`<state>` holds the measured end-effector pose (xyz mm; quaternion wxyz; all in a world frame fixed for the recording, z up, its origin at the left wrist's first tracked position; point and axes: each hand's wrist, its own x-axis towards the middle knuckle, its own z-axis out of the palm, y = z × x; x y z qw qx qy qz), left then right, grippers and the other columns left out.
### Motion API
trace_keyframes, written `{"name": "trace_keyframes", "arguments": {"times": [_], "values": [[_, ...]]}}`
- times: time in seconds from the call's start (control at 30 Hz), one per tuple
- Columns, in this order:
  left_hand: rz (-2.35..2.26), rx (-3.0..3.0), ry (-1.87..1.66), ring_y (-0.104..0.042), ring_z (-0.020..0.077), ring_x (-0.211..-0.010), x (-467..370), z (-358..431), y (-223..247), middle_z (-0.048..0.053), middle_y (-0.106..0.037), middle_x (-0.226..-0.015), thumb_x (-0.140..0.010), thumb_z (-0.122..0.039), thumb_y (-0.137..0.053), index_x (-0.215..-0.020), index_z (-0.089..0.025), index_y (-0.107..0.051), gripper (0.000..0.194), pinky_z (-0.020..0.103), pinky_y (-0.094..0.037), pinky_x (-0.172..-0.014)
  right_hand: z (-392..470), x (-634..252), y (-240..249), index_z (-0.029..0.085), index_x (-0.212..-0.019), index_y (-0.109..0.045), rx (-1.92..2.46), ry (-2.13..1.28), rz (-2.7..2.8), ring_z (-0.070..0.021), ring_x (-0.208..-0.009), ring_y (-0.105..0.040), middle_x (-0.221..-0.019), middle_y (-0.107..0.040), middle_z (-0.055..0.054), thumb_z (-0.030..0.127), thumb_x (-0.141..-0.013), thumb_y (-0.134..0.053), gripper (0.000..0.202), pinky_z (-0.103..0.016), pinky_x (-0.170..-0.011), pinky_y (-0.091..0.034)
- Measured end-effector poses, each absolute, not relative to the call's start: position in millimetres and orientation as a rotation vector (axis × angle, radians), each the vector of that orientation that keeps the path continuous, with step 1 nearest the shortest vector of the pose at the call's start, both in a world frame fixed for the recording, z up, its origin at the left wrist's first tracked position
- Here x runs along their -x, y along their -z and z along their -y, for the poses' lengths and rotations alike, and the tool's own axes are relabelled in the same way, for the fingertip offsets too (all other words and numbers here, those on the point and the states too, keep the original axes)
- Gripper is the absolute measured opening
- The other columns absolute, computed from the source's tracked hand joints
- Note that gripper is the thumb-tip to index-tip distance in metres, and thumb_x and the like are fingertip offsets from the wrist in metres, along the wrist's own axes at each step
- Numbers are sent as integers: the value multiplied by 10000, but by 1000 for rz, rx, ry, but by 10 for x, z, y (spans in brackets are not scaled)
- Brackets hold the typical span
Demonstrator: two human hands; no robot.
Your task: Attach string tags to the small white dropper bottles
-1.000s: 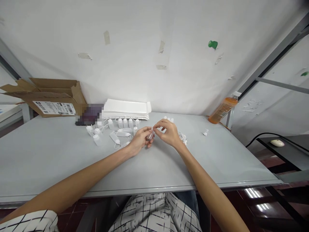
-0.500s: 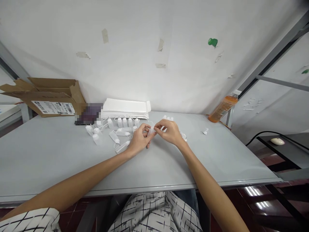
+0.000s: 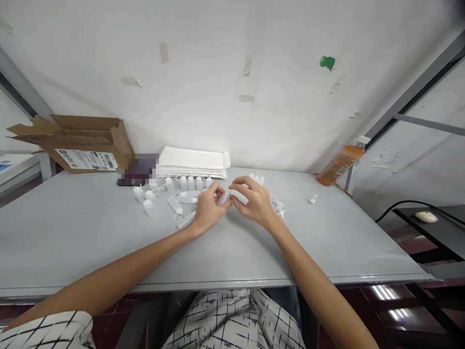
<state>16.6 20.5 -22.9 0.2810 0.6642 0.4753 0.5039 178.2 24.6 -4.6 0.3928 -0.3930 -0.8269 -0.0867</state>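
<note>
A small translucent squeeze bottle [image 3: 223, 198] is tilted between my hands, its top end toward the right. My left hand [image 3: 210, 208] is closed around its body. At the top end, the thumb and fingers of my right hand [image 3: 252, 199] close on the bottle; fine detail of the tip is too small to make out. Left of my left hand lie several like bottles, one of them a capped bottle [image 3: 176, 205] on its side. Behind them stands a row of upright bottles [image 3: 191, 183]. Small white caps [image 3: 279, 207] are heaped beside my right hand, partly hidden by it.
On the grey table [image 3: 232, 257], a stack of white flat packages [image 3: 192, 159] lies against the wall. An open cardboard box [image 3: 87, 145] and a blurred dark object [image 3: 140, 169] are at left. An orange drink bottle [image 3: 341, 165] leans at right, near a small white piece [image 3: 313, 199].
The bottle between my hands has tipped over further from upright. My right fingers have spread a little around its top end. The whole view has shifted slightly.
</note>
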Motion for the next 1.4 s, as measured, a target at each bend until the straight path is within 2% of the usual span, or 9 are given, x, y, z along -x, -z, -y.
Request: {"name": "trace_keyframes", "arguments": {"times": [0.1,0.27,0.43,0.6,0.73,0.83,1.03,1.17,1.4], "values": [[-1281,-1819,-1367,-472,65,-486,-161,-201,218,-72,-495,-662,-716,-237,-617,-735,-202,-419,202,205,-336,-495,-245,-1772,55,203,-891,-705,960,271,2116,-202,-966,-658,-1084,-709,-93,169,-874,-583,127,-272,-607,-453],[-1303,-1945,-1377,-486,80,-505,-149,-211,227,-64,-518,-648,-724,-228,-587,-734,-208,-405,184,214,-340,-522,-231,-1778,30,195,-863,-670,1002,156,2168,-212,-967,-638,-1015,-717,-80,162,-869,-588,89,-284,-626,-432],[-1373,-2052,-1354,-459,93,-501,-128,-232,277,-61,-505,-628,-725,-236,-582,-738,-214,-393,191,233,-324,-536,-196,-1788,-30,193,-841,-629,1120,-121,2226,-180,-807,-617,-856,-702,-42,152,-876,-579,74,-275,-623,-386],[-1438,-2100,-1299,-496,116,-531,-115,-250,296,-53,-519,-644,-740,-239,-582,-754,-219,-406,178,249,-339,-558,-193,-1787,-40,188,-835,-597,1159,-271,2231,-142,-701,-596,-829,-692,-23,119,-871,-551,90,-251,-596,-353],[-1467,-2145,-1219,-613,170,-698,-112,-263,283,-14,-623,-775,-776,-229,-580,-877,-224,-496,131,269,-396,-613,-218,-1793,-19,185,-834,-585,1155,-251,2214,-134,-676,-590,-810,-674,-25,106,-870,-525,105,-244,-602,-362],[-1457,-2174,-1148,-645,194,-785,-121,-258,288,14,-668,-880,-782,-258,-630,-1013,-223,-549,248,288,-444,-651,-257,-1825,1,186,-829,-584,1199,-183,2198,-132,-657,-581,-802,-670,-28,106,-866,-519,110,-243,-588,-350],[-1350,-2196,-1039,-636,157,-664,-147,-209,309,32,-702,-923,-818,-277,-632,-1272,-190,-562,467,319,-513,-706,-341,-1923,35,192,-816,-591,1312,-43,2154,-133,-629,-570,-768,-659,-23,113,-862,-514,119,-248,-560,-320],[-1252,-2093,-1097,-668,159,-675,-153,-227,325,35,-701,-828,-851,-266,-592,-1282,-157,-595,444,287,-541,-660,-369,-1945,50,187,-833,-616,1325,-21,2154,-137,-638,-578,-783,-670,-34,117,-862,-524,119,-251,-560,-324],[-1168,-1772,-1135,-680,129,-547,-167,-241,288,70,-696,-923,-875,-356,-593,-1222,-137,-603,411,247,-574,-509,-345,-1905,67,178,-872,-669,1233,52,2169,-132,-626,-558,-797,-666,-47,146,-922,-495,183,-247,-541,-311]]}}
